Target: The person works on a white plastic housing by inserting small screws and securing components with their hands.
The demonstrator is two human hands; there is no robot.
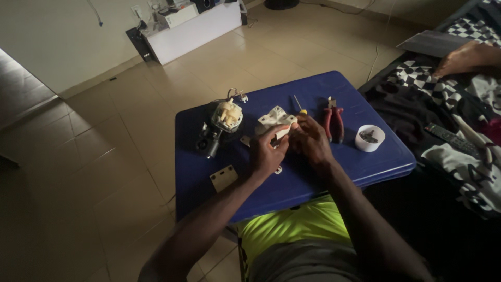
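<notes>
Holding a small white plastic housing [275, 121] between them, the left hand [267, 154] and the right hand [309, 141] meet over the middle of the blue desk [313, 183]. The left grip is pressed onto the housing's near side, thumb and fingers pinching it; the right grip closes on its far-right corner, though the fingertips are too dim to tell exactly how.

Taking the housing as the landmark: just left of it sits a fan motor [222, 122] with loose wires at its top, a yellow-handled screwdriver [299, 106] lies just behind it, red-handled pliers [333, 121] lie to its right, and further right stands a small white cup [369, 138] holding dark small parts. A flat pale plate [224, 178] lies toward the near-left of it, close to the desk's front.

As a judgement, the risks are these: the light is poor, so a small piece slipping from the housing could roll off and be lost on the tiled floor [104, 156]; an elbow swing to the right could tip the cup, which stands near the desk's right edge; the plate could be nudged off the front edge by the left forearm.

Open room lies mostly on the near side of the housing and at the desk's far-right corner. Another person's hand [462, 58] rests on the checkered bedding [417, 78], well apart to the right.
</notes>
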